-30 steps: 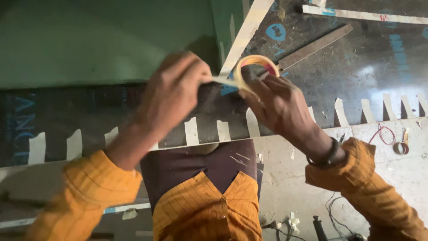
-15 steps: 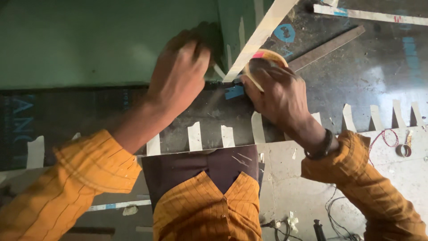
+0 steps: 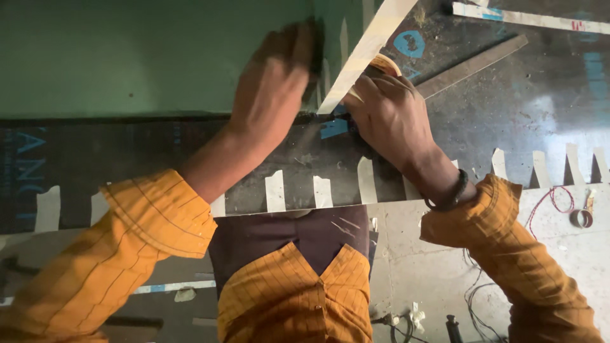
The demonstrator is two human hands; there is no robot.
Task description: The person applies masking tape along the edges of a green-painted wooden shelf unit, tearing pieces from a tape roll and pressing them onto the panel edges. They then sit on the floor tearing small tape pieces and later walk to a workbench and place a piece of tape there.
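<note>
Tape roll (image 3: 384,64) under right hand (image 3: 389,114) fingers, left hand (image 3: 273,82) pressing green panel (image 3: 127,57)

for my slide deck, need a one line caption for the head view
Left hand presses on the green panel edge while the right hand holds a tape roll above a dark board.

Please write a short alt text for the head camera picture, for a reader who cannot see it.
Seen from above, the left hand presses on the edge of a green board while the right hand holds a roll of tape beside it. Short tape strips hang along the dark workbench edge.
</note>
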